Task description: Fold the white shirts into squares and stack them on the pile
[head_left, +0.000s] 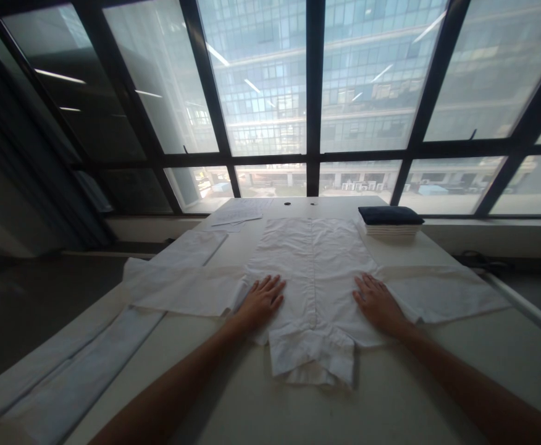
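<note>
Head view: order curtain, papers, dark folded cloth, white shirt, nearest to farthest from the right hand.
1. White shirt: under the right hand.
2. Dark folded cloth: far right of the table.
3. Papers: far left of the table.
4. Curtain: left, beyond the table.

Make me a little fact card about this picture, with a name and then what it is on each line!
Left hand: palm down on the white shirt
Right hand: palm down, on the shirt's other side
White shirt: spread on the table, collar nearest the person
Sleeves: stretched out both ways
Dark folded cloth: atop a white stack, far right
Papers: far left of the table
Behind: big windows
</note>
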Action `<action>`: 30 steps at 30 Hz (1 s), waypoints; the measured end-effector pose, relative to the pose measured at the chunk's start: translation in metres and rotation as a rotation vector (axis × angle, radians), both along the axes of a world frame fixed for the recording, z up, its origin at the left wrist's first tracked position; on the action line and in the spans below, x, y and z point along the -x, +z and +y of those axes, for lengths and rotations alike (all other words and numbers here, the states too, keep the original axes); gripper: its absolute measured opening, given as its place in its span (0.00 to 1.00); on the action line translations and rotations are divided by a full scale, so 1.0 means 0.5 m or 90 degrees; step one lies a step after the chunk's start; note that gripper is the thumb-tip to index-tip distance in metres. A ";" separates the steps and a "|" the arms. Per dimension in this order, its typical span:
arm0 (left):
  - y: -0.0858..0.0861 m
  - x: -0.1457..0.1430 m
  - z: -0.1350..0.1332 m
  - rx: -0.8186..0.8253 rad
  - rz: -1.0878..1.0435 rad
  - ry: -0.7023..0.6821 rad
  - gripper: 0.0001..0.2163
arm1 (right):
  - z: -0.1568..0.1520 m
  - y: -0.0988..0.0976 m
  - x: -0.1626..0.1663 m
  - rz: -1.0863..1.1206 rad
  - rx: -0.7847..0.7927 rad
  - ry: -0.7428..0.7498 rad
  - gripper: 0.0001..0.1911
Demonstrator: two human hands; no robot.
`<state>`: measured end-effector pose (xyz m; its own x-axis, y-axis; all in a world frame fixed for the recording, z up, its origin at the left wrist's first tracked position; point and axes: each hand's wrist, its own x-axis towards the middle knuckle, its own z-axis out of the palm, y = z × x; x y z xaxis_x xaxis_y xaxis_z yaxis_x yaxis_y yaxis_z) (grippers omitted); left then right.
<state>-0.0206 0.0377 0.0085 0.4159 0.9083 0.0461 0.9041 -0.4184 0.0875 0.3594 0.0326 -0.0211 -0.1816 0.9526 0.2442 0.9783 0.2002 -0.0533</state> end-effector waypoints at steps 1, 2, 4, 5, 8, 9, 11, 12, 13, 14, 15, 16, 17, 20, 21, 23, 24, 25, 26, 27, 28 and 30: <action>0.002 -0.001 -0.001 0.003 0.001 0.001 0.24 | -0.001 0.000 0.000 0.000 0.001 0.001 0.30; 0.004 -0.003 -0.001 0.004 0.001 0.003 0.24 | -0.001 0.001 0.000 -0.001 0.002 0.000 0.30; 0.009 -0.006 -0.003 0.006 0.003 0.001 0.24 | -0.001 0.000 -0.001 -0.004 0.002 -0.005 0.30; 0.012 -0.007 -0.004 0.005 0.003 -0.001 0.24 | 0.000 -0.001 -0.001 -0.006 0.002 -0.007 0.30; 0.017 -0.011 -0.006 0.004 0.002 -0.004 0.24 | 0.002 -0.003 -0.003 -0.009 0.002 -0.008 0.30; 0.018 -0.011 -0.006 0.003 0.001 -0.005 0.24 | 0.002 -0.004 -0.004 -0.008 0.002 -0.006 0.30; 0.020 -0.012 -0.007 0.002 0.003 -0.005 0.24 | 0.003 -0.004 -0.005 -0.003 0.002 -0.002 0.30; 0.020 -0.012 -0.008 0.003 0.004 -0.005 0.25 | 0.003 -0.004 -0.005 -0.002 0.002 0.001 0.31; 0.020 -0.012 -0.008 0.003 0.005 -0.005 0.25 | 0.003 -0.003 -0.005 -0.002 0.002 0.004 0.31; 0.021 -0.012 -0.009 0.004 0.007 -0.005 0.25 | 0.002 -0.003 -0.005 -0.002 0.003 0.006 0.31; 0.022 -0.012 -0.009 0.006 0.007 -0.004 0.25 | 0.002 -0.002 -0.005 -0.002 0.004 0.006 0.30; 0.022 -0.012 -0.010 0.009 0.007 -0.004 0.25 | 0.001 -0.001 -0.005 -0.003 0.005 0.004 0.30; 0.023 -0.013 -0.010 0.011 0.008 -0.002 0.25 | 0.001 0.000 -0.005 -0.004 0.007 0.002 0.30; 0.028 -0.016 -0.012 0.017 0.011 0.005 0.25 | 0.000 0.003 -0.004 -0.006 0.009 0.001 0.30; 0.029 -0.017 -0.012 0.018 0.011 0.006 0.25 | 0.000 0.004 -0.004 -0.006 0.008 0.001 0.30; 0.033 -0.018 -0.012 0.022 0.009 0.006 0.25 | 0.000 0.005 -0.004 -0.003 0.005 0.000 0.30; 0.034 -0.018 -0.012 0.025 0.008 0.005 0.25 | 0.000 0.005 -0.003 -0.002 0.005 0.000 0.30; 0.034 -0.017 -0.013 0.029 0.009 0.004 0.25 | 0.000 0.006 -0.002 -0.002 0.005 0.000 0.30; 0.033 -0.016 -0.014 0.035 0.011 0.002 0.25 | -0.002 0.005 -0.002 -0.002 0.005 0.000 0.30; 0.031 -0.014 -0.016 0.039 0.015 0.001 0.25 | -0.005 0.005 -0.001 -0.003 0.005 0.001 0.30; 0.029 -0.012 -0.019 0.042 0.020 -0.001 0.25 | -0.009 0.004 0.000 -0.002 0.005 0.000 0.30; 0.021 -0.007 -0.027 0.043 0.028 -0.007 0.25 | -0.019 0.000 0.001 -0.002 0.006 -0.004 0.30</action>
